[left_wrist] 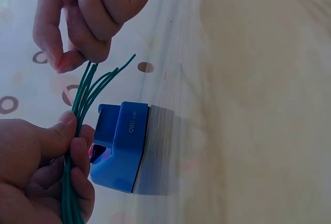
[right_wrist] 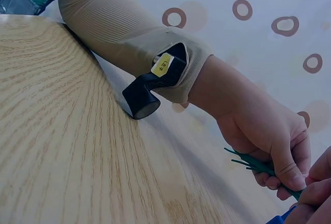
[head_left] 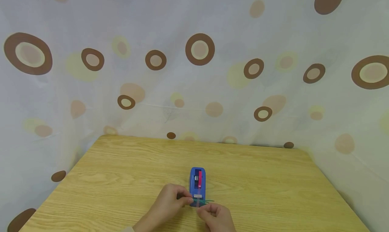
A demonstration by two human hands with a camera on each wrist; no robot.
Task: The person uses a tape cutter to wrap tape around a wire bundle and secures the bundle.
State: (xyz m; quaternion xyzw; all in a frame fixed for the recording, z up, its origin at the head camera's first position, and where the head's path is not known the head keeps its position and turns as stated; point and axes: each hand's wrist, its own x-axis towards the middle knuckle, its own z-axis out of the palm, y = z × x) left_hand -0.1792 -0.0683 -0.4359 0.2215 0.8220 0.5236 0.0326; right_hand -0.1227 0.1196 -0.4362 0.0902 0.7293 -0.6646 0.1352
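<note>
My left hand grips a bundle of thin green wires between thumb and curled fingers; the loose ends fan out past the fingertips. Just beyond the hands, a blue tape dispenser with a pink core stands on the table. From its cutter a strip of clear tape stretches toward me, crossing the wires in the head view. My right hand pinches the end of this strip. In the right wrist view, the left hand holds the wires beside the right fingers.
A wood-grain table spreads around the hands. Behind and beside it hangs a pale curtain with brown and beige circles. A black wrist camera is strapped over the left sleeve.
</note>
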